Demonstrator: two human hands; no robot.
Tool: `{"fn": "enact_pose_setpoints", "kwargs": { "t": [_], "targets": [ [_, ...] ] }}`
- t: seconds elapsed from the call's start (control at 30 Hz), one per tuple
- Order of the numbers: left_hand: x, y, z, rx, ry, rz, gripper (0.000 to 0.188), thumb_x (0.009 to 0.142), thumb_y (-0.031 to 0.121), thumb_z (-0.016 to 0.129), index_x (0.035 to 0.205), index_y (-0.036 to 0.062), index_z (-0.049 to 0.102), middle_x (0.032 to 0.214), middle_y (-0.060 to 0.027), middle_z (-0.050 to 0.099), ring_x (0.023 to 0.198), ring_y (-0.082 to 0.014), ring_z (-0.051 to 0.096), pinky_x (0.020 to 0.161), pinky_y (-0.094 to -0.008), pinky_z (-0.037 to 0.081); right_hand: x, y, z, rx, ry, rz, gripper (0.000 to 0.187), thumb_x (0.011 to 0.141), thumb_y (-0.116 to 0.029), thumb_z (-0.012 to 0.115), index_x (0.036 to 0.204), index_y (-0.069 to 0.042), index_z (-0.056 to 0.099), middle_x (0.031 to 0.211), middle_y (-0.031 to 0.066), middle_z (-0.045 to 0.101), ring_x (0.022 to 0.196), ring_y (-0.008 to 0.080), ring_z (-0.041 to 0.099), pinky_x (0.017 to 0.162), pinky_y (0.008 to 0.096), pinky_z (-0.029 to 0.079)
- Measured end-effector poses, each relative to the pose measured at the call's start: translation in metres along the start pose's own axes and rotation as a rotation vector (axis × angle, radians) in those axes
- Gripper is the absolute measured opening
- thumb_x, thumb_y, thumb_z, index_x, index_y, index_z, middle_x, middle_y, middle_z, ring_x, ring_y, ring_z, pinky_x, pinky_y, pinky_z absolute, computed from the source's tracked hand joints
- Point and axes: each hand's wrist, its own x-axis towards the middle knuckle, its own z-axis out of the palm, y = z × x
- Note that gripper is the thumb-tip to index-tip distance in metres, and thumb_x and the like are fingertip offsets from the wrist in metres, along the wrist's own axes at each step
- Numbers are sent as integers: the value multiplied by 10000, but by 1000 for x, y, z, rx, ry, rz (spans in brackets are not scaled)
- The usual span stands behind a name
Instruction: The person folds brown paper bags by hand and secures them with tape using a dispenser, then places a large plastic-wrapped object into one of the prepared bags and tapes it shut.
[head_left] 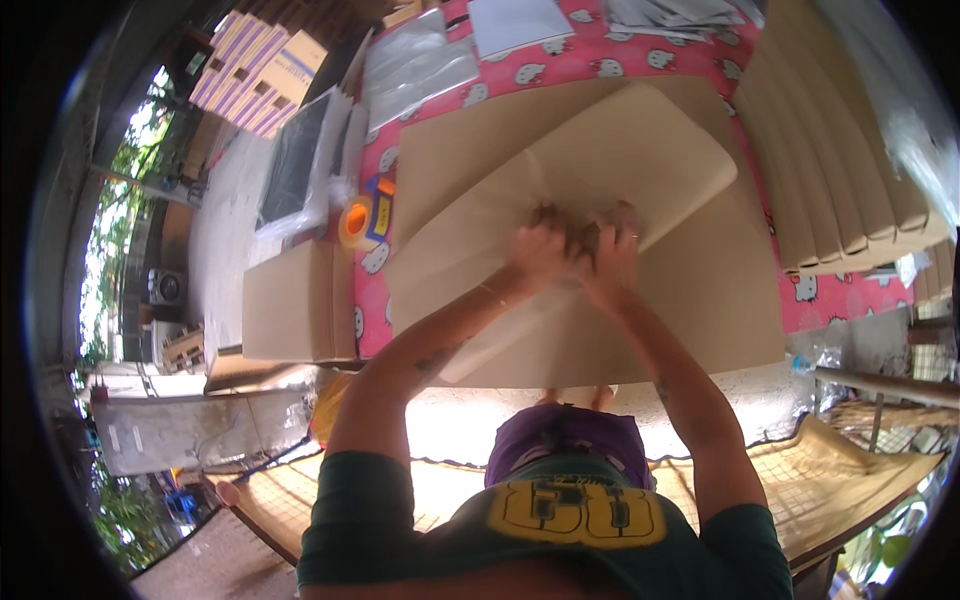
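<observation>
A large brown paper sheet (710,310) lies flat across the table. On top of it, set diagonally, is a folded layer of brown paper (640,150) with rounded corners at the upper right. My left hand (540,248) and my right hand (611,252) meet close together near the layer's lower edge, around the middle. Both have curled fingers closed on the brown paper there. The fingertips are partly hidden, and I cannot tell what, if anything, lies inside the fold.
An orange tape roll on a blue-and-yellow dispenser (367,215) sits left on the pink patterned tablecloth (605,70). A cardboard box (297,303) stands at the left edge. Upright folded cardboard (820,150) lines the right. Clear plastic sleeves (415,75) and a white sheet (515,25) lie at the back.
</observation>
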Motion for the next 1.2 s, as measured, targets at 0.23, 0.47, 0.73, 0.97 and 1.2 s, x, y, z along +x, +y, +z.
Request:
{"fn": "enact_pose_setpoints", "kwargs": {
  "t": [0.23,0.47,0.73,0.97,1.2],
  "targets": [
    [-64,9,-10,-124,-45,-137,688,945,348,553,1441,-88,359,1493,-330,334,1431,-442,281,1171,-570,196,12,-23,-20,-180,-165,-171,336,886,-171,561,1198,-73,638,1304,94,572,1342,305,446,1155,600,237],
    [-252,-91,-43,73,-39,-934,694,968,384,531,1456,-68,335,1512,-342,274,1395,-519,274,1099,-656,227,7,-29,-17,-205,-172,-154,326,911,-139,542,1220,-87,634,1306,81,569,1322,305,463,1149,595,260],
    [-111,-314,-89,130,-53,-772,716,930,289,592,1527,66,265,1207,-292,586,1057,-416,615,836,-501,489,10,-27,-17,-217,-192,-134,337,879,-99,536,1204,-81,622,1278,90,575,1312,311,472,1152,598,264],
    [-2,-210,-121,-363,254,-181,554,969,108,488,1508,186,385,1157,-268,616,960,-393,659,804,-442,519,9,-27,-29,-217,-166,-125,319,874,-99,561,1186,-91,627,1264,93,581,1300,303,486,1149,578,288],
    [45,-55,-103,-847,212,-163,386,965,161,545,1340,87,595,1213,-204,665,1050,-271,684,883,-348,517,12,-27,-30,-158,-78,-125,229,887,-118,568,1104,-81,632,1172,78,636,1224,264,555,1129,537,327]
  ]
}}
